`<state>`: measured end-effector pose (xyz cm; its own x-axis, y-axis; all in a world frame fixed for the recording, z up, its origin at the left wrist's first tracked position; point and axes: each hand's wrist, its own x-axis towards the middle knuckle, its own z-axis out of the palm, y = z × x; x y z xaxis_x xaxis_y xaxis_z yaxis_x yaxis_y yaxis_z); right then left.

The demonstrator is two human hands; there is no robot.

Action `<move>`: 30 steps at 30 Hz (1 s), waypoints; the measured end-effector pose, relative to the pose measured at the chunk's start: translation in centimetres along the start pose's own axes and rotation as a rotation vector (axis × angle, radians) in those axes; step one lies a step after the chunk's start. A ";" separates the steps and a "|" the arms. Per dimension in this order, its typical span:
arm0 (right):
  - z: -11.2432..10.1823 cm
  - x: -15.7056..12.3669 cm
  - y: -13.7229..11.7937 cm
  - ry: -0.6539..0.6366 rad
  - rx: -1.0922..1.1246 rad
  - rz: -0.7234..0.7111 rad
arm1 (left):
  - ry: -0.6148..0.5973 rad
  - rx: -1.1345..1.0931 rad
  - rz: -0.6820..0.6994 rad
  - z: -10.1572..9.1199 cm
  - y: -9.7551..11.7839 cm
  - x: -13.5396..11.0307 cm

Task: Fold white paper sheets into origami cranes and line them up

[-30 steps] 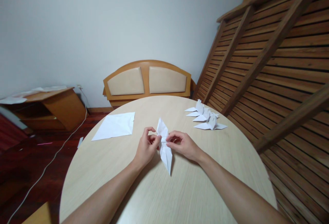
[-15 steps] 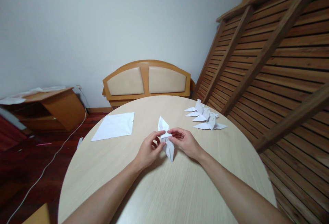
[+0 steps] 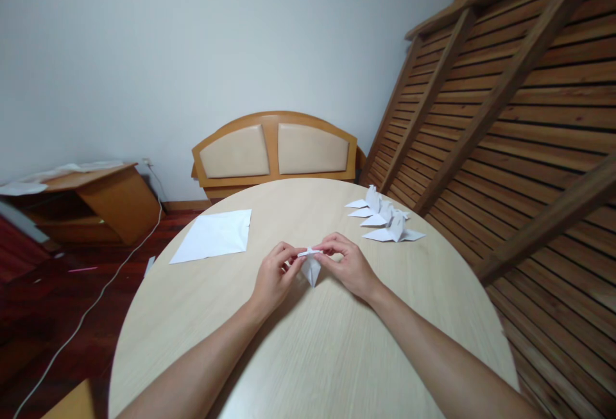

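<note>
Over the middle of the round table, a small piece of folded white paper (image 3: 312,270) is held between my two hands. My left hand (image 3: 276,274) pinches its left side near the top fold with thumb and fingertips. On the opposite side, my right hand (image 3: 347,266) grips the upper right end in the same way. A pointed flap hangs down toward me below the fingers. Part of the paper is hidden behind the fingertips.
Several folded white paper birds (image 3: 395,228) stand in a row at the table's back right. White paper sheets (image 3: 212,237) lie at the left. Past the pale round table (image 3: 308,355) are a headboard (image 3: 274,149) and a slatted wooden panel (image 3: 510,85).
The long pointed paper shape has been folded across its middle; its far point no longer shows above the fingers. My left hand has shifted slightly, still pinching it.
</note>
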<state>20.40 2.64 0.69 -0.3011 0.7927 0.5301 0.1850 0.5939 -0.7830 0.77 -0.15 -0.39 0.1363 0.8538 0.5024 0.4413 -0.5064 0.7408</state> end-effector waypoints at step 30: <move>0.0 -0.4 0.1 -0.096 0.019 0.114 | -0.033 -0.025 -0.045 0.2 0.1 0.0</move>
<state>20.53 2.40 0.42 -0.3671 0.8376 0.4045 0.2054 0.4971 -0.8430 0.96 -0.11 -0.40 0.1464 0.8791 0.4536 0.4257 -0.4699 0.7733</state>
